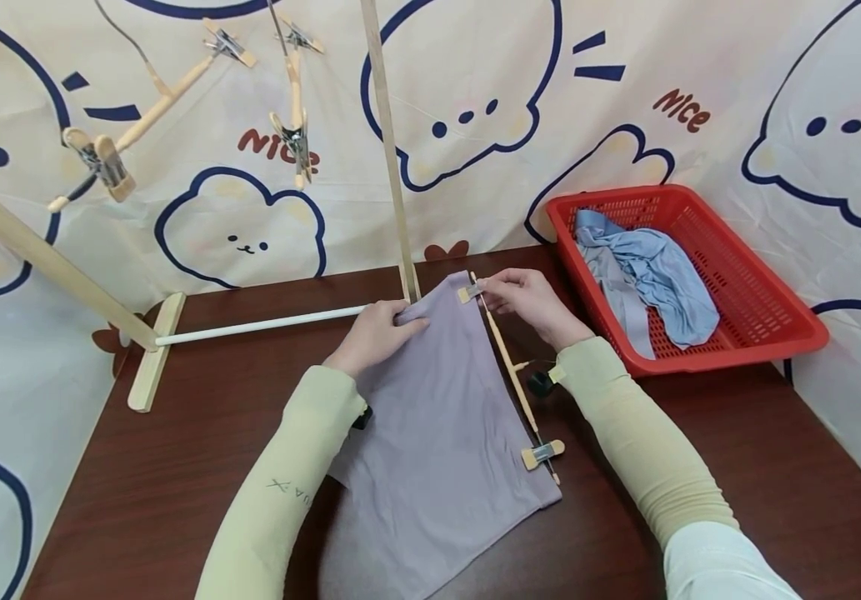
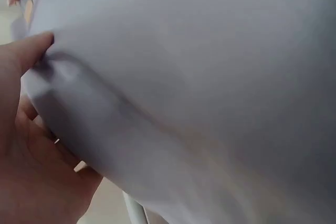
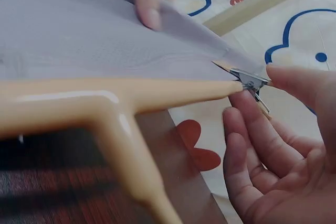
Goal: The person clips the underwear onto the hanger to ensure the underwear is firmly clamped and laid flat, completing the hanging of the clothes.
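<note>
Cloth in smooth lilac-grey fabric lies on the dark reddish-brown tabletop between both forearms, right edge running along a slim pale-wood hanger bar. Left hand: we have it pinching the cloth near its far left corner, thumb on top, fingers underneath, thumb-finger gap down to the folded fabric. Right hand: we see it pinching the metal-and-wood clip at the bar's far end, thumb one side, fingers the other. We can't tell how fully that clip's jaws bite the cloth. Matching metal-and-wood clip sits at the near end, lapping the cloth's edge. Off to the right we've got a red perforated plastic basket, crumpled light-blue cloth inside. Far left, we see a pale wooden rack with a white crossrod low down; two more pale-wood clip hangers hang at upper left.
</note>
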{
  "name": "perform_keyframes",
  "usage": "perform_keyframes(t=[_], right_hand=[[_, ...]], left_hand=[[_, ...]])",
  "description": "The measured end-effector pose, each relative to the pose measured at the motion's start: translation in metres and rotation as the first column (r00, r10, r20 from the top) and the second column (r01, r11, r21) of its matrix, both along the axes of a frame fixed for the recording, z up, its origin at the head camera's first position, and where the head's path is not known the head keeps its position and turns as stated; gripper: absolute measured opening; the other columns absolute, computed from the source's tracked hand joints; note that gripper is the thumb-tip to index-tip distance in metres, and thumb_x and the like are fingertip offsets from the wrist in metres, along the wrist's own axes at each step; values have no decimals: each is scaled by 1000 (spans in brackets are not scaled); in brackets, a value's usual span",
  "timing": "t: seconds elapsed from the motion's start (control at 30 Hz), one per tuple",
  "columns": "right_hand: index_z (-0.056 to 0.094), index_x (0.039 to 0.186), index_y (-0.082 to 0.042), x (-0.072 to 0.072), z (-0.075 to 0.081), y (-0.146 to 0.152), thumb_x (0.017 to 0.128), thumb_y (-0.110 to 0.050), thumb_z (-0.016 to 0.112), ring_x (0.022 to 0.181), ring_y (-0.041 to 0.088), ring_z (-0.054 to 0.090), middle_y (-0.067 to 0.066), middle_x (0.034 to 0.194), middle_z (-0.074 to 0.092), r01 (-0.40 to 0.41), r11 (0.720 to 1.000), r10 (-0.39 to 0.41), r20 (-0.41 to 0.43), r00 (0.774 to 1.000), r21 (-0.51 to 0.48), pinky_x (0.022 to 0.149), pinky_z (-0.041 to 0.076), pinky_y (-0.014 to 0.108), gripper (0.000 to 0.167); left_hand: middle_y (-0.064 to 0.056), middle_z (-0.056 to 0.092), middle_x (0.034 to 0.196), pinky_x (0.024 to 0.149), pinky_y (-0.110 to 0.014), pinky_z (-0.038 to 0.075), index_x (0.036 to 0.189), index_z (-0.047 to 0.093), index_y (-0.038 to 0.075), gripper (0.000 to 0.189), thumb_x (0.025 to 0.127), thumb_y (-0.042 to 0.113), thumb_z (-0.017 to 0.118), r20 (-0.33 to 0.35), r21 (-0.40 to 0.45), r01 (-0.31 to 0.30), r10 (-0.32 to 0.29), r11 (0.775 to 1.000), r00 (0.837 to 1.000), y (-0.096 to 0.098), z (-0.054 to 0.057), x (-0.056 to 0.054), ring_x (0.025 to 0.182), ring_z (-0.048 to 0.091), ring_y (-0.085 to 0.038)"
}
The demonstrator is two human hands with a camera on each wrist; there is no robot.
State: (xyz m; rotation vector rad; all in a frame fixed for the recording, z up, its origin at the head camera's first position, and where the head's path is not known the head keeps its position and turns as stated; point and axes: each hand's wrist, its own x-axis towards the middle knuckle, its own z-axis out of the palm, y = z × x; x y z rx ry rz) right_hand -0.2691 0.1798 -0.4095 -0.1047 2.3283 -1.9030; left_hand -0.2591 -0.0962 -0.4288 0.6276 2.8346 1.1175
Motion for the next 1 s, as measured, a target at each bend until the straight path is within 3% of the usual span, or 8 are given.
perform_keyframes(t=[0.13, 0.27, 0.43, 0.63, 0.77, 0.87, 1.0], right_hand=[[70, 105, 0, -3, -3, 4, 97, -33, 72, 79, 22, 65, 13, 91, 71, 48, 999, -48, 13, 999, -13, 79, 57, 36, 34], [70, 106, 0, -8, -9, 9, 96, -35, 72, 75, 19, 64, 10, 89, 72, 91, 996, -91, 27, 995, 6, 76, 56, 34, 36], [71, 106, -2, -18, -16, 11, 96, -42, 71, 73, 17, 64, 7, 89, 73, 115, 992, -117, 52, 992, 51, 70, 52, 29, 41], [73, 110, -4, -34, -17, 3, 95, -47, 71, 71, 17, 64, 7, 91, 75, 105, 992, -111, 98, 989, 64, 72, 49, 34, 46], [73, 112, -5, -43, -20, -4, 95, -47, 71, 67, 14, 63, 6, 90, 75, 91, 993, -102, 157, 982, 76, 67, 47, 31, 45], [71, 114, -4, -45, -22, -6, 96, -45, 69, 67, 12, 62, 4, 89, 75, 70, 993, -88, 191, 978, 100, 63, 46, 27, 45], [69, 119, -3, -45, -25, -4, 98, -44, 67, 71, 13, 64, 4, 91, 75, 33, 991, -61, 217, 974, 131, 67, 47, 27, 46]], left_hand=[[-1, 60, 76, 66, -35, 45, 94, 69, 11, 26, 95, 37, 73, 24, -50, -46, 47, 998, 999, -24, -3, 4, 71, 54, -20], [-5, 64, 81, 64, -36, 45, 100, 72, 7, 22, 95, 28, 74, 16, -75, -77, 78, 994, 997, -48, -4, 4, 68, 55, -21], [-12, 70, 93, 63, -38, 47, 109, 71, 3, 20, 98, 19, 68, -26, -69, -159, 158, 985, 987, -68, 7, -4, 67, 58, -23], [-17, 71, 105, 72, -45, 49, 115, 71, 4, 23, 98, 17, 62, -119, -26, -298, 293, 954, 949, -70, 25, -17, 79, 62, -32], [-17, 71, 110, 79, -49, 49, 116, 72, 6, 23, 98, 17, 62, -127, -25, -358, 352, 933, 927, -66, 24, -25, 90, 64, -35], [-17, 70, 111, 78, -49, 50, 117, 71, 7, 24, 98, 18, 61, -104, -47, -367, 361, 929, 927, -64, 17, -28, 91, 64, -35], [-14, 71, 107, 76, -47, 49, 114, 72, 10, 22, 98, 20, 60, -72, -79, -357, 351, 931, 933, -61, 9, -28, 87, 63, -33]])
